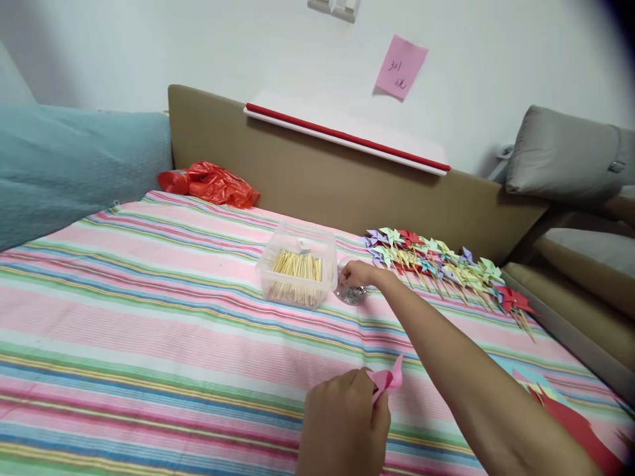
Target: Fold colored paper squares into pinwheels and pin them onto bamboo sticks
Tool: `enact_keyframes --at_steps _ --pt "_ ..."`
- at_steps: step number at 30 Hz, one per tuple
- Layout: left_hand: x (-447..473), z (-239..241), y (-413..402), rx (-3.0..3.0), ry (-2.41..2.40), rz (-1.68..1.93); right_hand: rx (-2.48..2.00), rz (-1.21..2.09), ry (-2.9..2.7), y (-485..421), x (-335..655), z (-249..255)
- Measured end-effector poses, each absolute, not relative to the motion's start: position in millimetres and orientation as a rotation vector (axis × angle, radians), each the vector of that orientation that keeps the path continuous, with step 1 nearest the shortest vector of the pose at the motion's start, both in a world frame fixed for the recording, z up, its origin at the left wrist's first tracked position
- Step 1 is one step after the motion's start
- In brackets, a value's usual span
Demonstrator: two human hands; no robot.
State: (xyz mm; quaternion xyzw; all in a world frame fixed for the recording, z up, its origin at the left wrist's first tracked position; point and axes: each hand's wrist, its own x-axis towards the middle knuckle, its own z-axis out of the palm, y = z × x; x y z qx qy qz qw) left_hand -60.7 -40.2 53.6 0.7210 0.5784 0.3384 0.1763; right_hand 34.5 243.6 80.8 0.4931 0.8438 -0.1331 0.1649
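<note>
My left hand [342, 420] is closed on a pink paper pinwheel [389, 378]; its folded points stick out past my thumb and fingers. Stretched forward, my right hand [358, 272] dips into a small clear dish [352, 297] of shiny, silvery little pieces, too small to name. Its fingers are bent downward, and their tips are hidden, so what they pinch does not show. Just left of that dish stands a clear plastic box [278, 287] with many thin wooden sticks [297, 266] in it.
Finished pinwheels on sticks [436, 261] lie in a row at the back right. Coloured paper sheets [570, 416] are by my right forearm. A red plastic bag [218, 185] rests against the brown headboard [317, 172]. A striped cloth [149, 330] covers the surface.
</note>
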Motion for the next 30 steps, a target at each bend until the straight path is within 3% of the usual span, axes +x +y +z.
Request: enact_keyframes --at_steps 30 --pt "-56.1 57.5 -39.7 2.036 1.600 0.942 1.393 -0.343 2.408 241.0 37.8 75.1"
